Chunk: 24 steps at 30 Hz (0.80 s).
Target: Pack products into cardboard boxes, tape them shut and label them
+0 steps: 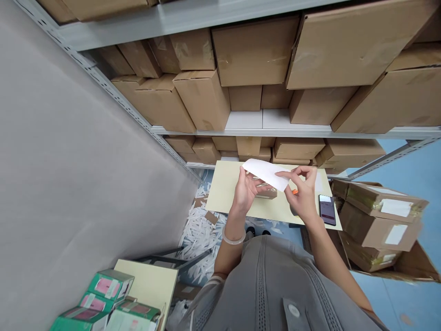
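Note:
A white paper sheet (264, 171), probably a label, is held up at a tilt over the table. My left hand (244, 191) grips its left end, the thumb at the edge and the other fingers spread below it. On the sheet's right part rests the index finger of my right hand (303, 191), with the thumb close to the lower corner. Beneath the sheet, a small cardboard box (267, 194) wrapped in shiny clear tape lies on the pale yellow table (220, 193), partly hidden. Something small and orange (295, 191) shows beside my right thumb, mostly covered.
A phone (327, 209) lies at the table's right end. Shelves full of cardboard boxes (255, 50) rise behind. Taped parcels (382, 225) fill a large carton on the right. Paper strips (200, 234) cover the floor at left. Green boxes (99, 299) stand on another table, lower left.

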Available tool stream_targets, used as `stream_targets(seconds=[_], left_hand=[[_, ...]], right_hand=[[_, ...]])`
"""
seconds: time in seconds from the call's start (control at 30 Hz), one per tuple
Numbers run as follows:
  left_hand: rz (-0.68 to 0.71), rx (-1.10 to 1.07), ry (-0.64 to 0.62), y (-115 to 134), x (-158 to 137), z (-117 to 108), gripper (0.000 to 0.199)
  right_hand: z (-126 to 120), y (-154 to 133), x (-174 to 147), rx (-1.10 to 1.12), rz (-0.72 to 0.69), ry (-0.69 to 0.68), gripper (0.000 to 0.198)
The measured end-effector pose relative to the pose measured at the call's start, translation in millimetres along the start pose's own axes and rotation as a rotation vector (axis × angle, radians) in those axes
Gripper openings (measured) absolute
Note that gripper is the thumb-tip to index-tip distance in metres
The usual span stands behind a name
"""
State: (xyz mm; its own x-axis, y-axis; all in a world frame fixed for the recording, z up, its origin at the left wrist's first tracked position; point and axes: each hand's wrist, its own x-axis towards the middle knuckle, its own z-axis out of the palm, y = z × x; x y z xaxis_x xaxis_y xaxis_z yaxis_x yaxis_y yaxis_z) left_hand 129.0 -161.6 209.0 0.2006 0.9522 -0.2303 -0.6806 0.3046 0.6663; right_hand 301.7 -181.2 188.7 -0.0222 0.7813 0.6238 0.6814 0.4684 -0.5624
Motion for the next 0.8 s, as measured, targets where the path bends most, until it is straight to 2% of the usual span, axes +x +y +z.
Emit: stream_targets(seconds=[0.13,0.27,0.4,0.63,0.7,0.8], left_hand=[[0.032,0.050,-0.033,-0.3,1.3,-7.6,0.029],[0.159,0.133,0.037,-2.7,8.7,-19.7,0.017],[0.196,0.281,0.016,-4.5,15.4,-29.2,0.033],[0.257,0.455,-0.229,-6.7,14.2,-39.2,0.050],[0.272,0.519,-0.243,-9.2,17.2,-42.8,0.056],[0.294,0.574,-0.172,-16.7,28.6,-51.0,0.058]], right_hand=[[-7.5,-0.2,7.3,0.024,0.029,0.090,0.021],[-10.6,1.1,11.7,0.071,0.049,0.107,0.014],[-7.1,4.8,12.4,0.140,0.149,0.076,0.015],[1.6,15.8,10.3,0.185,0.337,0.102,0.026],[4.6,19.8,9.5,0.193,0.375,0.089,0.026],[12.5,29.1,8.1,0.241,0.416,0.048,0.027]])
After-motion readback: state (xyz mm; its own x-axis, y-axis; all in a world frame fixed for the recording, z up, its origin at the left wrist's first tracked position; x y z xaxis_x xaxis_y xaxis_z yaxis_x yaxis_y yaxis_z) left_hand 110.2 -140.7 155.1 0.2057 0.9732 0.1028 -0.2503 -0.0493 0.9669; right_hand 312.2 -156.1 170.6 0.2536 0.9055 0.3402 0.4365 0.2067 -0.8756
